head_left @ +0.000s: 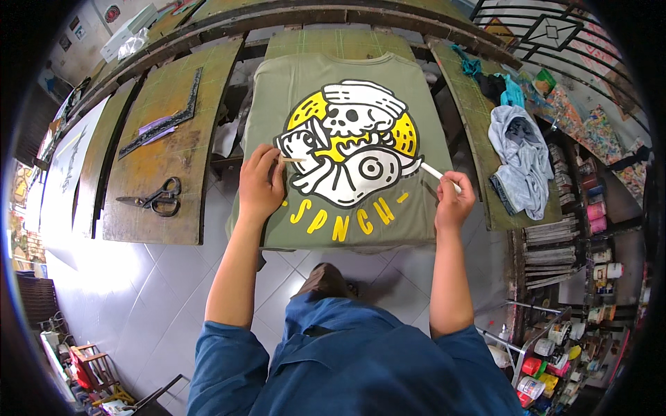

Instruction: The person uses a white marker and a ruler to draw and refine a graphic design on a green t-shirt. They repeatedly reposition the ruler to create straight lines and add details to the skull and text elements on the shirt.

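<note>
An olive-green T-shirt (284, 97) lies spread on the middle board, printed with a white skull figure, a yellow circle and yellow lettering. My left hand (262, 182) is at the print's left side, its fingers closed on a thin tan stick (293, 159) that points right over the white area. My right hand (452, 200) is at the shirt's right side and grips a white pen-like rod (436, 170), whose far end is near the print's right edge.
Side boards carry black scissors (149, 201), a dark straight-edged tool (180, 114) and a pale grey garment (520, 159). A metal railing (548, 31) is at upper right. Shelves with paint tubs (538, 367) are at lower right; tiled floor (139, 291) shows below.
</note>
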Motion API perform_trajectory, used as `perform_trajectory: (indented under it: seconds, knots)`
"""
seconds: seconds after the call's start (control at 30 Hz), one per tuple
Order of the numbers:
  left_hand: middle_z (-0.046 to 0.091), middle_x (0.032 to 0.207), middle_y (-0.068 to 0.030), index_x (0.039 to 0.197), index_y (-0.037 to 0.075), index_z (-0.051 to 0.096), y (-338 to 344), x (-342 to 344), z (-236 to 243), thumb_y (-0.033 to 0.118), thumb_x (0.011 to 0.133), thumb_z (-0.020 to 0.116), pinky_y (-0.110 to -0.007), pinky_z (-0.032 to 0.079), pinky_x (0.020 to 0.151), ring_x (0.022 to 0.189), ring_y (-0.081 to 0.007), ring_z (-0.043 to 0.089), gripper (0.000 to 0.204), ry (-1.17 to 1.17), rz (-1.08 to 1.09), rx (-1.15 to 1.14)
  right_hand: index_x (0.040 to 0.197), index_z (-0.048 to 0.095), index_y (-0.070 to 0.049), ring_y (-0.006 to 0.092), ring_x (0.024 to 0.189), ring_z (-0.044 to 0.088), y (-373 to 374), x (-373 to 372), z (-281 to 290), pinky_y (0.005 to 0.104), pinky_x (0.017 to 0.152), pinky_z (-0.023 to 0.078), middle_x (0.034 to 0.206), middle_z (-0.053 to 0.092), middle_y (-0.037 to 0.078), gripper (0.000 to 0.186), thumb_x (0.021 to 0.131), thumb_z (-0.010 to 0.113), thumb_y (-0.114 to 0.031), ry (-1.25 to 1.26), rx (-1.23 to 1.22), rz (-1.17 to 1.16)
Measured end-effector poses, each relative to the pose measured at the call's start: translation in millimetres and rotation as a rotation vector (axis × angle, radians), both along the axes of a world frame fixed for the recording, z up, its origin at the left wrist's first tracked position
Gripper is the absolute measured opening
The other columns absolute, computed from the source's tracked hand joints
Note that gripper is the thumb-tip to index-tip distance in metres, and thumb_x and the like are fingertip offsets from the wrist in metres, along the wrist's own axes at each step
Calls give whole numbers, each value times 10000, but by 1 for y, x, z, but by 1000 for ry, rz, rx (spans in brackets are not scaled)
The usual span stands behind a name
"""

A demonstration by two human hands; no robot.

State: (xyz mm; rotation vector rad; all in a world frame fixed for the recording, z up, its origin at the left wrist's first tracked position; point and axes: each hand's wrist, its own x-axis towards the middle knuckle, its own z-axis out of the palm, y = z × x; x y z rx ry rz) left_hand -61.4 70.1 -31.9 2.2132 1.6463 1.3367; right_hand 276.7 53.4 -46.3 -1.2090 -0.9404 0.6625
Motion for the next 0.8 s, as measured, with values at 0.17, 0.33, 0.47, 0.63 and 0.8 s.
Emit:
perform_trajectory:
  seconds: [0.17,0.33,0.47,0.63,0.8]
  knots:
    - [569,1105,-139,1014,46,592,2,-1,-3,47,790,579,-413,371,883,1120,-340,510,225,87,53,-22,839,555,-14,66,627,480,-5,1,5,203,554,366,709,516,8,44,801,563,8,30,-57,21]
    - [546,1167,-136,1033,65,606,4,-1,0,63,776,595,-423,334,930,1165,-343,471,258,128,89,-4,849,557,-15,41,568,441,-5,0,10,178,496,318,666,506,-8,41,810,569,-11,75,-64,12]
    - [546,1164,-132,1024,65,611,5,1,-2,58,767,603,-421,333,934,1155,-342,474,257,140,65,-56,864,559,-9,31,539,420,0,4,5,169,470,293,653,510,-7,56,816,579,-31,6,-65,-1]
    - [561,1127,-141,1012,53,612,7,2,0,46,762,610,-407,340,925,1135,-335,494,250,33,70,-101,867,553,13,44,533,427,3,3,10,180,468,302,663,516,12,64,819,572,-24,5,-56,-21]
    - [574,1113,-142,1008,46,614,8,0,3,39,761,610,-396,345,908,1131,-321,509,247,79,49,-156,866,546,26,58,532,425,4,4,4,190,470,308,659,504,27,58,815,558,1,24,-52,-47]
